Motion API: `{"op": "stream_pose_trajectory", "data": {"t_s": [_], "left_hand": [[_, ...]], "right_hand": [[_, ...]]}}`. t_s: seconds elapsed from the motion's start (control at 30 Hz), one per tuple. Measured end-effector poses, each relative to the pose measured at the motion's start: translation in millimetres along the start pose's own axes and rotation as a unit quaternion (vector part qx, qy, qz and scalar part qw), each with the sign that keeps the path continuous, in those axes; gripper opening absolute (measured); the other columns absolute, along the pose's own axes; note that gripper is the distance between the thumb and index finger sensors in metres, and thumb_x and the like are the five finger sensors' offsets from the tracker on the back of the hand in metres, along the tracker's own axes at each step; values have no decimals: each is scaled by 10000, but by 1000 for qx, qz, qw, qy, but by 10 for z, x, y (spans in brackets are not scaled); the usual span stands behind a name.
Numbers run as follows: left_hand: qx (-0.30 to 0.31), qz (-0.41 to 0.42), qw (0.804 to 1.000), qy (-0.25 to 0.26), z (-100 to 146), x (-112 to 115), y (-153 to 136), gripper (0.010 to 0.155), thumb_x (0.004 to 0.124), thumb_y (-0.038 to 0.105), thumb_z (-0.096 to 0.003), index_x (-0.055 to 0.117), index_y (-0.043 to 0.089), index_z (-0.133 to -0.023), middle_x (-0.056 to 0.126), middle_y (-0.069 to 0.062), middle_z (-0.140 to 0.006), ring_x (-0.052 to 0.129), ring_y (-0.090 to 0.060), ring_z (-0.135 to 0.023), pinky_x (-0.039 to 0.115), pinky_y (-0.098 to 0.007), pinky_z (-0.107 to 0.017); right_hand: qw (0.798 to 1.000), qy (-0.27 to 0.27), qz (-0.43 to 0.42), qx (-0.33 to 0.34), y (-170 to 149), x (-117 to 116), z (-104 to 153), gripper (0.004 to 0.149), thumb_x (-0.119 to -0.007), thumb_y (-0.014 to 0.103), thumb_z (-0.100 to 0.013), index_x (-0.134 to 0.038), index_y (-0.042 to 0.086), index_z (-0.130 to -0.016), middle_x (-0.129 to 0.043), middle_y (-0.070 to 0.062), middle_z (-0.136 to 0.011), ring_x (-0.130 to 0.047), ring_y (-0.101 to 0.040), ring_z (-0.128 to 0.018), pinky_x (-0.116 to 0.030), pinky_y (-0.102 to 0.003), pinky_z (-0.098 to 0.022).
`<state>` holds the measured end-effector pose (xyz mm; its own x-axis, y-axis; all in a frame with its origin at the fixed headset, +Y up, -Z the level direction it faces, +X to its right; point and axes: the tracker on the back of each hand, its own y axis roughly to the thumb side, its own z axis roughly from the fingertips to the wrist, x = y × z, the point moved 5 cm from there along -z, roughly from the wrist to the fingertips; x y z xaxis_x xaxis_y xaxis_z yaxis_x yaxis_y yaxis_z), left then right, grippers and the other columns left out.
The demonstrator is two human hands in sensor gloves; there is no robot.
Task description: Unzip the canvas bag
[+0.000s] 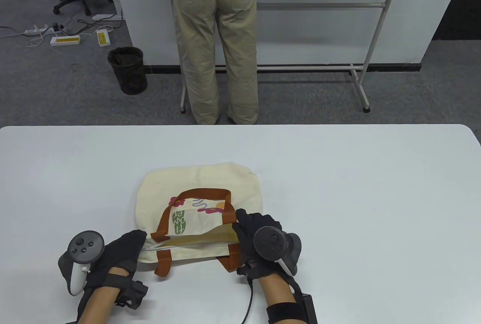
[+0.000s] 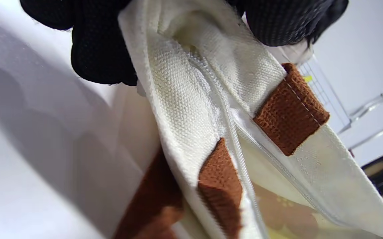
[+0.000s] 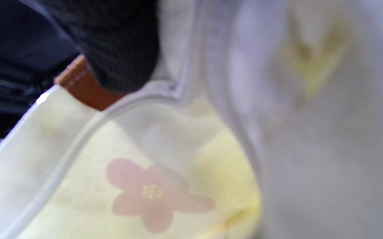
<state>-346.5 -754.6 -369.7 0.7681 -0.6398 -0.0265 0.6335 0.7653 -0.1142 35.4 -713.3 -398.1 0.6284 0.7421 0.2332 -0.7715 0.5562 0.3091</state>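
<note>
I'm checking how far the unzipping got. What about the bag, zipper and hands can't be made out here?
- Zipper slider: not visible in any view; the right hand covers that end of the canvas bag.
- Right hand's grip: the right wrist view is blurred.
- Left hand fingertips: cut off by the left wrist view's top edge.
- Bag contents: only flowered lining shows.

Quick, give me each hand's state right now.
Left hand: pinches the left end of the canvas bag at the zipper.
Right hand: grips the bag's right end, beside the brown handle.
</note>
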Motion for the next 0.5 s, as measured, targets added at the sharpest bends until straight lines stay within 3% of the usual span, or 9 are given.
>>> {"op": "stream_pose_trajectory", "data": {"t_s": [0.23, 0.37, 0.5], "left_hand": [[23, -104, 994, -32, -7, 106, 22, 613, 690, 516, -474, 801, 112, -922, 778, -241, -993, 778, -499, -837, 511, -672, -652], [27, -134, 989, -47, -7, 146, -4, 632, 677, 528, -475, 794, 103, -929, 731, -249, -1034, 690, -534, -909, 450, -695, -673], [12, -136, 989, -58, -2, 157, -57, 653, 666, 546, -474, 795, 101, -934, 693, -240, -1070, 608, -557, -961, 387, -710, -688]], "right_hand": [[982, 179, 45, -50, -174, -308, 63, 455, -877, 310, -413, -847, 130, -830, -831, -168, -778, -837, -427, -694, -614, -626, -551], [955, 276, 44, -94, -277, -461, 144, 616, -926, 406, -375, -774, 114, -896, -689, -187, -909, -704, -447, -836, -517, -646, -624], [949, 296, 8, -111, -311, -500, 189, 718, -872, 519, -377, -744, 74, -926, -594, -213, -967, -590, -467, -900, -443, -658, -655]]}}
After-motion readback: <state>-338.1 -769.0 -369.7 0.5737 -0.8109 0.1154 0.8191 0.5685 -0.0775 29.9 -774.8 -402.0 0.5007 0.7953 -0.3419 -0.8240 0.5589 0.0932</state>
